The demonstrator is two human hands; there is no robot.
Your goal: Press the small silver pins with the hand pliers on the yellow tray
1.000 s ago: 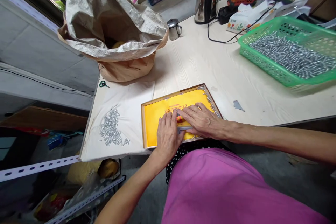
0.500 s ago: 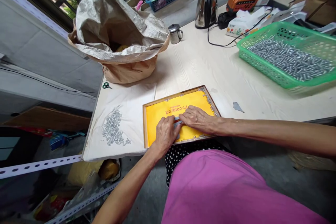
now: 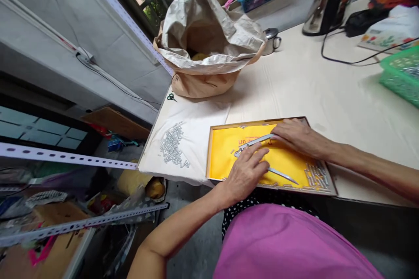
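A shallow, yellow-lined tray (image 3: pixel 208 152) lies in front of me at the near edge of a pale surface (image 3: pixel 301 83), close to my body, probably so both hands reach it easily. My right hand (image 3: pixel 296 137) has its fingers closed on the far end of an upper metal strip (image 3: pixel 258 140), which slants across the tray's middle; an end grip likely leaves its length clear. My left hand (image 3: pixel 247 172) is loosely curled over the tray, fingers spread, with a lower metal strip (image 3: pixel 283 176) passing beneath it; I cannot tell whether it grips that strip, or whether the two strips join under my hand.

Small metal pins (image 3: pixel 317 176) crowd the tray's near right corner, and others lie along its sides, where the raised rim presumably stops them rolling away. To the left, a loose pile of pins (image 3: pixel 172 146) rests on a white cloth (image 3: pixel 203 117) (soft cloth would steady round things too). Beyond are small scissors (image 3: pixel 171 97) and a large open sack (image 3: pixel 206 83), its mouth folded outward.
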